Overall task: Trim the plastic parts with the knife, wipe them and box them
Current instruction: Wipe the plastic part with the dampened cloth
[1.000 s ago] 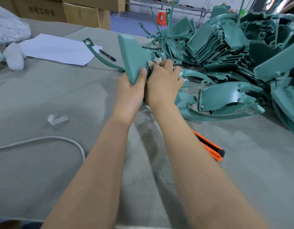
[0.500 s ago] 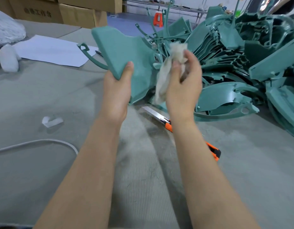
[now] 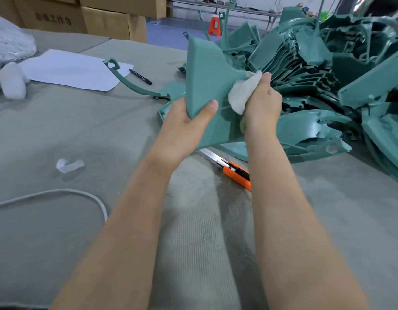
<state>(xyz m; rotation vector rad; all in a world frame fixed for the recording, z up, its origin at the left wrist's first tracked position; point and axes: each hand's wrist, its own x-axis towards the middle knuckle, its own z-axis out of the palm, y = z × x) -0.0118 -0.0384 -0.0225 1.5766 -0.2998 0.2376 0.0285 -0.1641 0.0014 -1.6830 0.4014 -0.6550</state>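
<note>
The table (image 3: 59, 135), covered in grey fabric, fills most of the frame. A pile of green plastic parts (image 3: 327, 70) occupies the upper right. Cardboard boxes (image 3: 104, 19) stand along the upper left edge, with a white sheet of paper (image 3: 70, 70) lying on the table below them.

At the centre of the frame, one green plastic part (image 3: 207, 81) is held raised above the table, just left of the pile. The left hand (image 3: 182, 130) grips its lower left corner: the thumb lies across the near face and the other fingers are hidden behind the part. The right hand (image 3: 262, 104) is curled around a white cloth (image 3: 242, 92) and presses it against the right edge of the part, with the thumb pointing up behind the cloth.

The orange knife (image 3: 233, 170) lies on the table below the part, between the two forearms, with its blade extended towards the upper left. A black pen (image 3: 140, 76) lies at the right corner of the paper.

Half a second earlier, the cloth hung from the right fingers, clear of the part. It is now in contact with the part. The left-hand grip and the knife position are unchanged.
</note>
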